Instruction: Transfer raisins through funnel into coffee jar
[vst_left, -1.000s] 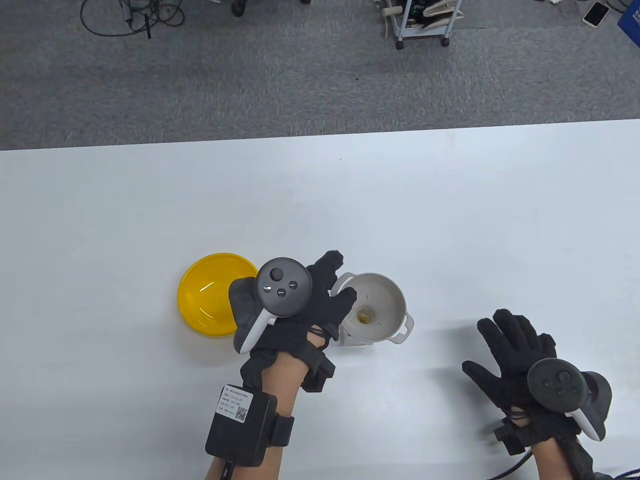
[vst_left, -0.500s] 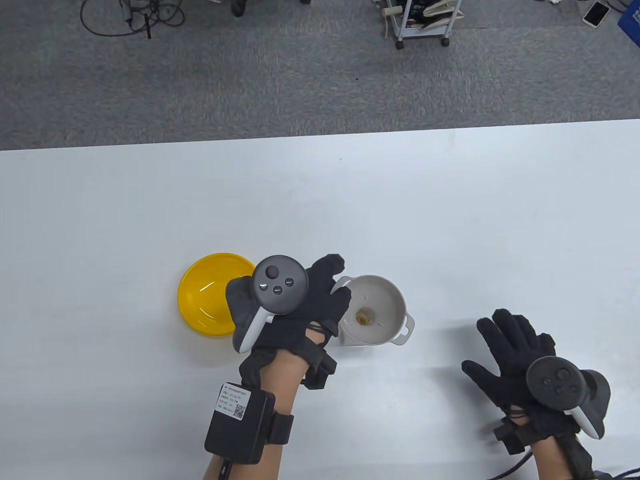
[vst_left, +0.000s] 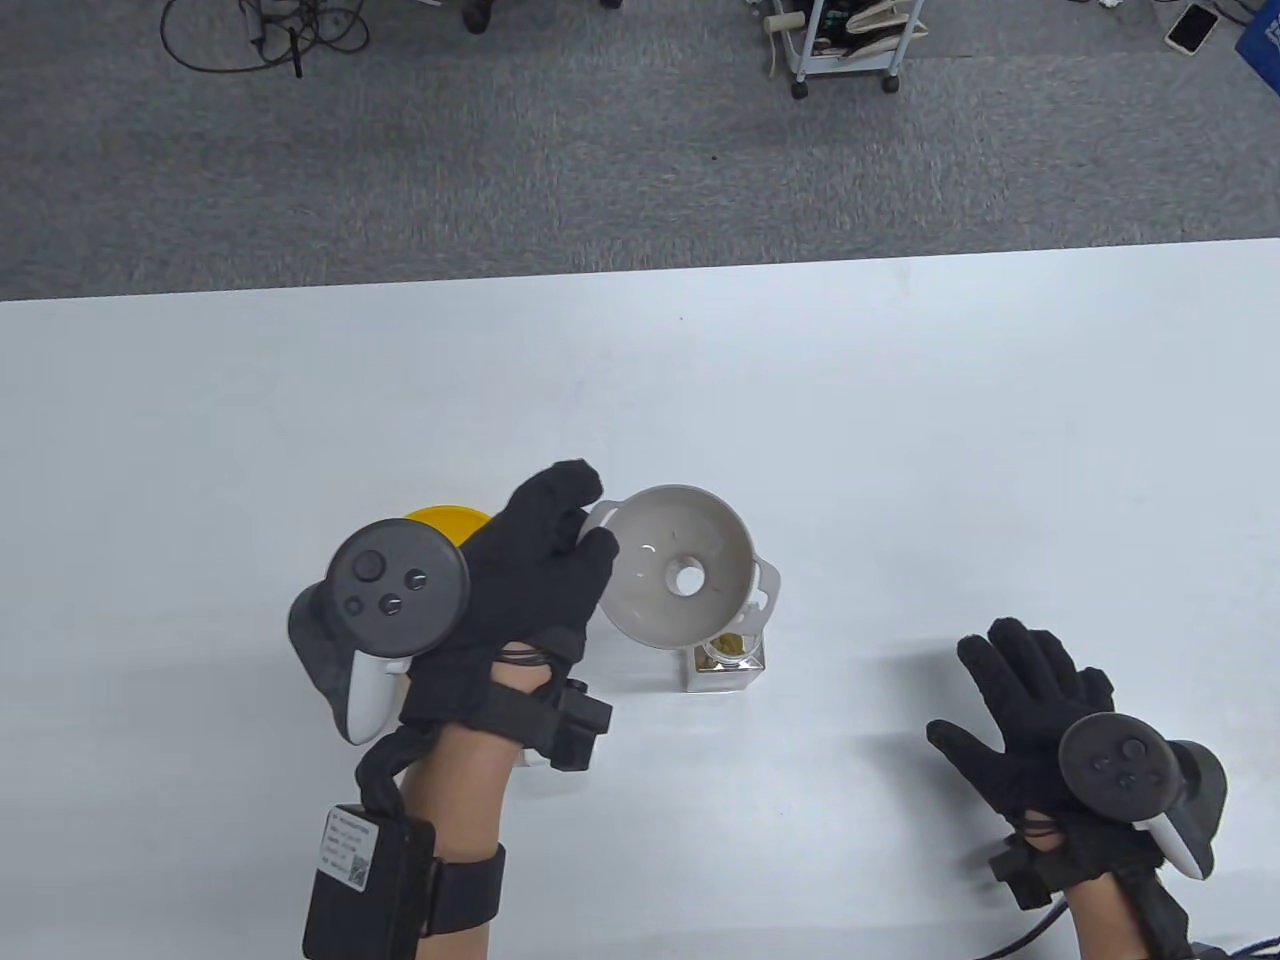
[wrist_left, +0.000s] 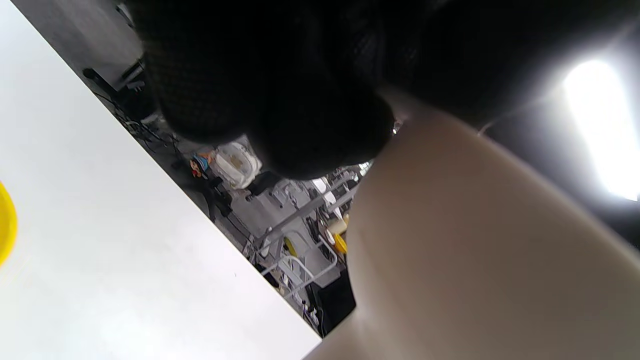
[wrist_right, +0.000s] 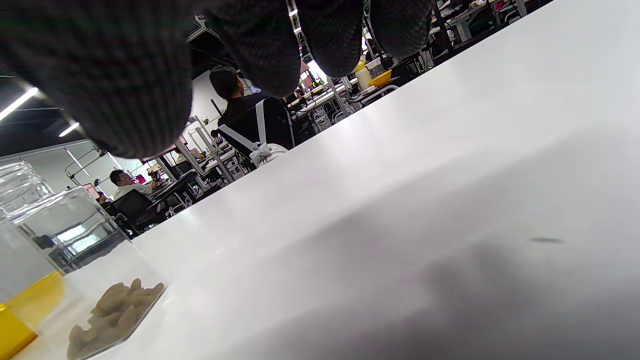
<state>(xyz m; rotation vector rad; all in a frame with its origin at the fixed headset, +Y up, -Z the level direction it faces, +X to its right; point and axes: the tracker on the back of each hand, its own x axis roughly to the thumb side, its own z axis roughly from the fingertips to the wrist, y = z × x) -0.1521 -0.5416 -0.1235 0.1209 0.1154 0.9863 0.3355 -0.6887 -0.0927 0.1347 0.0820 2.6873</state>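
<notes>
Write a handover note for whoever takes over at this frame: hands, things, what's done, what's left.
Left hand: holds the funnel by its rim, lifted off and tilted above the jar.
Right hand: open, holds nothing, low over the table.
Jar: upright, raisins inside at the bottom.
Yellow bowl: behind the left hand.
Done: raisins are in the jar.
Left: set the funnel down.
</notes>
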